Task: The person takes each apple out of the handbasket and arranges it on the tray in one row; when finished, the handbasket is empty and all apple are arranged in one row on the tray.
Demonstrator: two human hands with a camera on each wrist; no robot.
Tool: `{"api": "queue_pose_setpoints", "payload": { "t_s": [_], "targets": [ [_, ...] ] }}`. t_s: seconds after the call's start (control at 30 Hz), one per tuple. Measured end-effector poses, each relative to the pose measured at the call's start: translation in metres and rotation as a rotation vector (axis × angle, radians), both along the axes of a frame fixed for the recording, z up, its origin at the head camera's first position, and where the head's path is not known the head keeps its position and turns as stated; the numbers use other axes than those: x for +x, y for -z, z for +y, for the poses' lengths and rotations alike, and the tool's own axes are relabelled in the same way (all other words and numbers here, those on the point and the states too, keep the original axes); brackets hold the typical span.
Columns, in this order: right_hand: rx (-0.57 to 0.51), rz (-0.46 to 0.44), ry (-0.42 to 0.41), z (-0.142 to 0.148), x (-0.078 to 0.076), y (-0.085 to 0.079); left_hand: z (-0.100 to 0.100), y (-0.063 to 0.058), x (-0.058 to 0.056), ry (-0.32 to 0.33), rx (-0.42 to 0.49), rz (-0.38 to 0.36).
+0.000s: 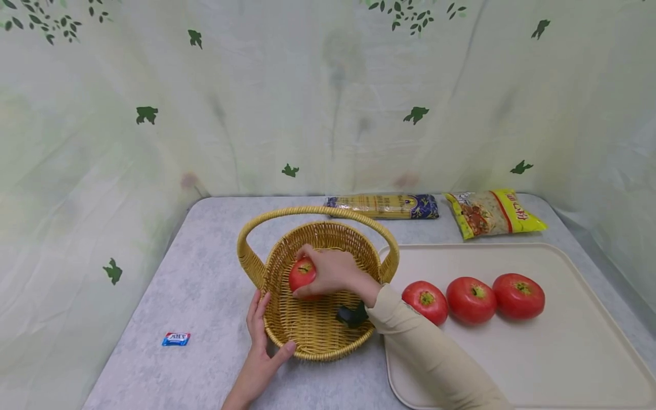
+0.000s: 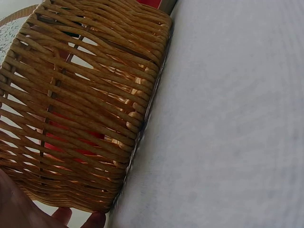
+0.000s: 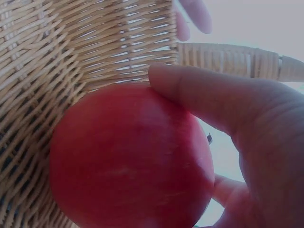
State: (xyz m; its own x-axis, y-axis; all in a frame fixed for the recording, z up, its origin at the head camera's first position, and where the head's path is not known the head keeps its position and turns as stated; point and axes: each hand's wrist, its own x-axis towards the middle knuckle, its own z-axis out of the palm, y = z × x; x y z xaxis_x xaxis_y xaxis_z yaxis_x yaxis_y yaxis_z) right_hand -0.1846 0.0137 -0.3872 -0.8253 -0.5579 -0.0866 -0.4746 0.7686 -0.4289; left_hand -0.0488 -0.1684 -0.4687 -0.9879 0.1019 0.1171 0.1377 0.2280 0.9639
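A yellow wicker basket point(image 1: 318, 336) with a tall arched handle stands on the table. My right hand point(image 1: 328, 273) reaches inside it and grips a red apple point(image 1: 301, 273), thumb and fingers around its sides. Close up in the right wrist view, the apple point(image 3: 128, 156) is smooth and round, against the woven wall. My left hand point(image 1: 261, 347) rests against the basket's left side with fingers spread, the thumb at the front rim. Through the weave in the left wrist view, red shows inside the basket. A black object point(image 1: 352, 315) sits below my right wrist.
Right of the basket, a beige tray point(image 1: 564, 364) carries three red apples point(image 1: 471, 300) in a row. Behind lie a pack of noodles point(image 1: 384, 206) and a yellow food bag point(image 1: 494, 213). A small blue-and-red wrapped candy point(image 1: 176, 339) lies at left. Patterned curtain surrounds the table.
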Motion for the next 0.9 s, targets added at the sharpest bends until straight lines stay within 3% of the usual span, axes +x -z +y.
{"api": "queue_pose_setpoints", "payload": {
  "t_s": [0.57, 0.9],
  "targets": [
    [-0.145, 0.083, 0.126, 0.019, 0.020, -0.028, -0.001, 0.001, 0.000, 0.010, 0.007, 0.024],
    [-0.285, 0.143, 0.139, 0.033, 0.039, -0.034, -0.001, 0.001, 0.000, 0.013, 0.020, 0.035]
  ]
}}
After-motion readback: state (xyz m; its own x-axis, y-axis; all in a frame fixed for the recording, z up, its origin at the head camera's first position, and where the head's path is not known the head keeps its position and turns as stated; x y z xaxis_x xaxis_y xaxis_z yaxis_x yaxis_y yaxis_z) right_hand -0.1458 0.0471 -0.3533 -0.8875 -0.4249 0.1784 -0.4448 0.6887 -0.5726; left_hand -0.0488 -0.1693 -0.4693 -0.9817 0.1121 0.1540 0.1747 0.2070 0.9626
